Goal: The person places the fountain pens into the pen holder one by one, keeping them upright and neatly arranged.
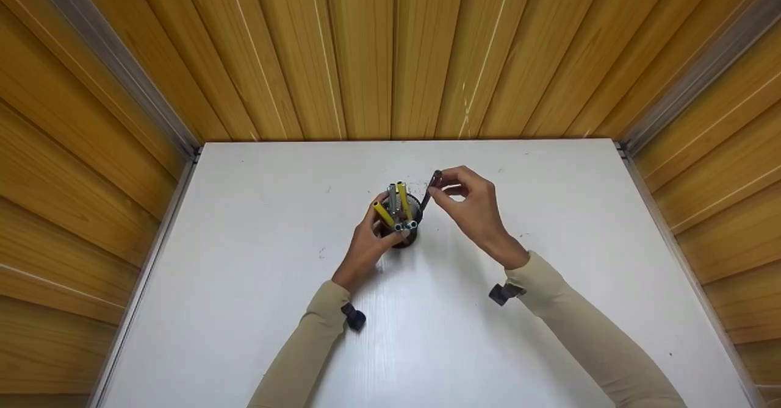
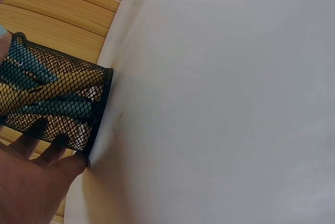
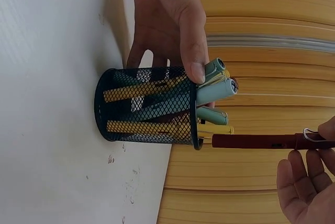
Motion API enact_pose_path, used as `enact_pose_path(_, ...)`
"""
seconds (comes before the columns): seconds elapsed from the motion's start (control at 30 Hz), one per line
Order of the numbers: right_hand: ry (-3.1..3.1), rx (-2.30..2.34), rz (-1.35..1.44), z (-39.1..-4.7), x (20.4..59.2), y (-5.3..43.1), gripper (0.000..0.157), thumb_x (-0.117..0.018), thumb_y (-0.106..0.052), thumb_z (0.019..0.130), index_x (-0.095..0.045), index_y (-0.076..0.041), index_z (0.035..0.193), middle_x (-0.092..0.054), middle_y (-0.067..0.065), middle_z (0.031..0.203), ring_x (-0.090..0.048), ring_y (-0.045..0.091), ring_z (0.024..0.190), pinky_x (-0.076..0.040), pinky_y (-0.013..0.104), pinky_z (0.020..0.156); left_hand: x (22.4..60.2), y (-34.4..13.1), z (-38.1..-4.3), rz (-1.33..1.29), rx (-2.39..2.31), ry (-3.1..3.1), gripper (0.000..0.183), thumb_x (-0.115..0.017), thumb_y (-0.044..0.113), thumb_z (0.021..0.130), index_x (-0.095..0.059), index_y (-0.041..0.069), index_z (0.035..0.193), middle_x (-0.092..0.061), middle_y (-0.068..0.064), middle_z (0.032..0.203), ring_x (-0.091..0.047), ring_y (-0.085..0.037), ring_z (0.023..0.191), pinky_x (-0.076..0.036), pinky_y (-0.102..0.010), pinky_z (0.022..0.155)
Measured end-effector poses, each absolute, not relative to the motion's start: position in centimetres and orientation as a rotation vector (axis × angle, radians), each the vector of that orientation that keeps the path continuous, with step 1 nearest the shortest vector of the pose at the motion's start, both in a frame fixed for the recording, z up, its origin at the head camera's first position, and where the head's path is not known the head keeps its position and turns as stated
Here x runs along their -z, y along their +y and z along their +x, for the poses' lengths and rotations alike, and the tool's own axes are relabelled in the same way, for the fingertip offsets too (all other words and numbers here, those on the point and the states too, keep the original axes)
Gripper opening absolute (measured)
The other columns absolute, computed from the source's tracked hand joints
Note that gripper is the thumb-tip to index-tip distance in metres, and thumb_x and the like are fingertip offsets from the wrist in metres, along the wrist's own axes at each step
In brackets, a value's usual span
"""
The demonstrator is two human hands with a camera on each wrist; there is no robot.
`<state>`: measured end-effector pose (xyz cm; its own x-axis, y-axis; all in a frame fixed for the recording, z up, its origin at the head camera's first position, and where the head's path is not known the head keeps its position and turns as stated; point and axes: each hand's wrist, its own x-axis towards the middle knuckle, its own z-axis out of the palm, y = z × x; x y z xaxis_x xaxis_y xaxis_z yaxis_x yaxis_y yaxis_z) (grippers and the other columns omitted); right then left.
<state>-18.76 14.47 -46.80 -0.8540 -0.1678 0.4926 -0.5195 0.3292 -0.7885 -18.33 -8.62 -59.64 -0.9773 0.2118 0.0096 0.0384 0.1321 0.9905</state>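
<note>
A black mesh pen holder [image 1: 403, 240] stands upright on the white table, with several yellow and blue-green pens [image 3: 214, 90] leaning inside it. My left hand [image 1: 366, 243] grips the holder round its side, and in the right wrist view its thumb lies at the rim. Between the thumb and fingers of my right hand [image 1: 473, 207] is a dark red pen [image 3: 251, 141] with a silver clip, pinched near its clip end. The pen's other end points down at the holder, just above the rim in the right wrist view.
The white tabletop [image 1: 256, 261] carries a few small dark marks. Wood-patterned panels [image 1: 366, 54] rise behind it and on both sides, with grey metal strips [image 1: 131, 66] at the corners. Small black devices [image 1: 354, 318] are strapped to both wrists.
</note>
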Motion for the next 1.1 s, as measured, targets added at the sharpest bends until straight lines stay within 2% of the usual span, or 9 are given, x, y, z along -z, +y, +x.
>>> enact_pose_path(0.2,-2.306,-1.513,0.626,-18.9,47.5,13.9,0.015,-0.082,-0.003,0.099,-0.078,-0.001,0.113,-0.076,0.005,0.109,-0.075,0.019,0.102,-0.065,0.031,0.088,59.6,-8.5,-18.3,0.253,-1.989,2.238,0.094,-0.086,0.034,0.096,-0.031,0.043,0.172,-0.047,-0.004,0.17,-0.044,-0.03,0.158,-0.036,-0.053,0.129)
enact_pose_path(0.53,-2.349,-1.516,0.631,-19.1,49.3,13.4,0.018,-0.084,-0.001,0.096,-0.079,-0.002,0.113,-0.077,0.007,0.109,-0.076,0.024,0.102,-0.066,0.051,0.089,59.5,-8.5,-18.3,0.238,-1.994,2.227,0.094,-0.086,0.035,0.096,-0.031,0.045,0.172,-0.048,-0.003,0.169,-0.046,-0.03,0.157,-0.04,-0.055,0.127)
enact_pose_path(0.83,-2.395,-1.503,0.611,-19.4,50.9,13.3,0.018,-0.084,-0.001,0.096,-0.079,-0.002,0.113,-0.077,0.008,0.109,-0.077,0.025,0.1,-0.066,0.045,0.089,59.5,-8.6,-18.3,0.223,-1.981,2.237,0.094,-0.086,0.036,0.096,-0.032,0.046,0.171,-0.048,-0.004,0.17,-0.046,-0.03,0.156,-0.038,-0.056,0.127)
enact_pose_path(1.1,-2.436,-1.487,0.609,-19.5,52.0,13.1,0.02,-0.084,-0.001,0.096,-0.078,0.0,0.115,-0.077,0.007,0.11,-0.077,0.024,0.101,-0.066,0.043,0.09,59.7,-8.7,-18.3,0.28,-1.984,2.272,0.094,-0.086,0.032,0.097,-0.031,0.038,0.174,-0.048,-0.008,0.169,-0.046,-0.032,0.157,-0.04,-0.052,0.127)
